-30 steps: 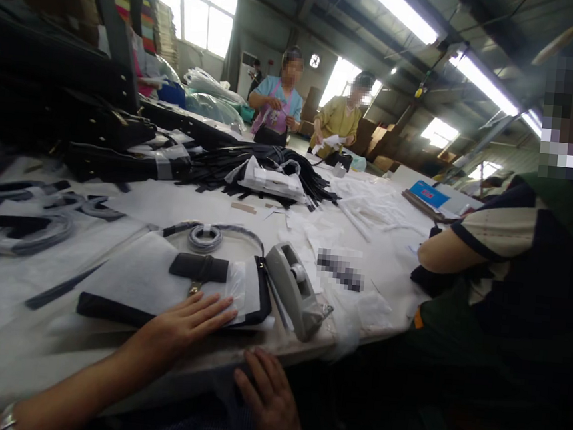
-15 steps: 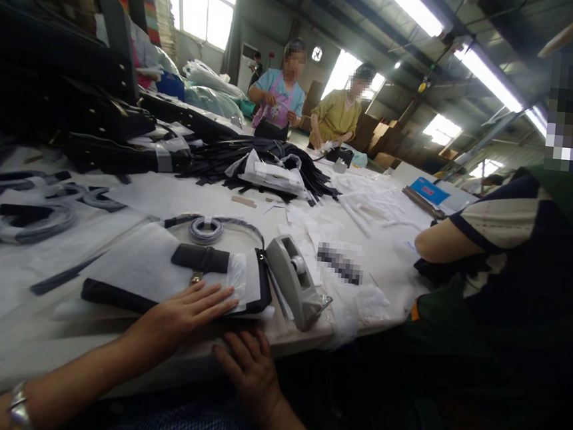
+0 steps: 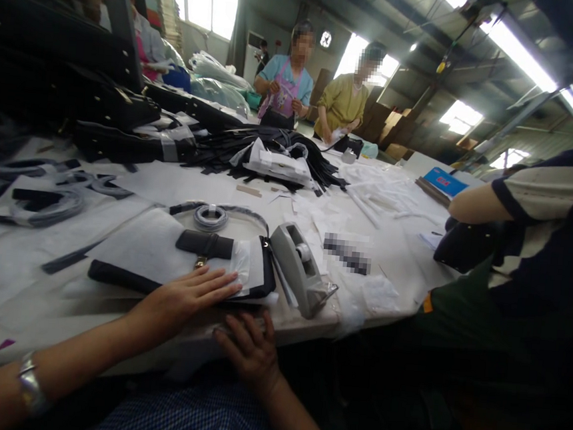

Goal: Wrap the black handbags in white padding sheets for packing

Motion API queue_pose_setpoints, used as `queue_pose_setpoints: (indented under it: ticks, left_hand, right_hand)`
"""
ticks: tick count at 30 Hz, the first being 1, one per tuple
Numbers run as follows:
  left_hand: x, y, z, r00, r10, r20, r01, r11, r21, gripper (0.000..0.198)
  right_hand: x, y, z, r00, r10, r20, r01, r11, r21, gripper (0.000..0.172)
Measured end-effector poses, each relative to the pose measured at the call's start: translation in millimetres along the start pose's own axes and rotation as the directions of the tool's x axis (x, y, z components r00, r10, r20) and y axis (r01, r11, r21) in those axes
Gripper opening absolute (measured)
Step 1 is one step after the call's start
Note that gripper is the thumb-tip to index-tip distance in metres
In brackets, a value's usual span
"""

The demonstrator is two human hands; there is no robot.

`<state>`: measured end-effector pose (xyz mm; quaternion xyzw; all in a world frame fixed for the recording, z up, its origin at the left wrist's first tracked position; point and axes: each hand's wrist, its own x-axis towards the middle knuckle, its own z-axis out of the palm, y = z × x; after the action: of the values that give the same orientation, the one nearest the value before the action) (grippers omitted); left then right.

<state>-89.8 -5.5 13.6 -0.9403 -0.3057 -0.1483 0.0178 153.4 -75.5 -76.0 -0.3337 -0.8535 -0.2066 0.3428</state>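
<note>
My left hand (image 3: 186, 296) lies flat, fingers stretched out, on the white paper wrap over a black handbag (image 3: 181, 269) at the near table edge. The bag has a black strap tab with a gold clasp (image 3: 203, 246) and a coiled strap (image 3: 211, 217) behind it. My right hand (image 3: 249, 345) sits just below the table edge, fingers spread against a thin clear or white sheet (image 3: 193, 361) that hangs there. A grey tape dispenser (image 3: 302, 270) stands right of the bag.
Black bags (image 3: 103, 132) and a heap of black straps (image 3: 271, 160) fill the table's far left and middle. A person in a striped shirt (image 3: 539, 244) sits close on the right. Two people (image 3: 317, 97) work at the far end. White paper sheets (image 3: 392, 204) cover the right side.
My right hand has risen from my lap to just under the table edge near the bag. My left hand stays flat on the wrapped bag. The view has tilted down a little.
</note>
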Motion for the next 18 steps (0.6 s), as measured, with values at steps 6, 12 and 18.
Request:
queue_pose_setpoints:
  ticks: [6, 12, 18]
  left_hand:
    - [0.6, 0.7, -1.1, 1.0, 0.008, 0.017, -0.008, 1.0, 0.024, 0.073]
    - [2.9, 2.2, -4.3, 1.0, 0.012, -0.007, -0.012, 0.999, 0.034, 0.073]
    - [3.5, 3.4, -7.2, 0.998, 0.041, -0.053, -0.037, 0.997, 0.064, 0.074]
  right_hand:
    - [23.5, -0.9, -8.9, 0.998, -0.038, -0.045, 0.046, 0.983, 0.179, 0.028]
    - [45.9, -1.6, -42.4, 0.999, 0.007, -0.039, 0.006, 0.942, 0.336, 0.021]
    - [58.4, 14.9, -72.9, 0.996, -0.089, 0.031, 0.074, 0.938, 0.338, 0.022]
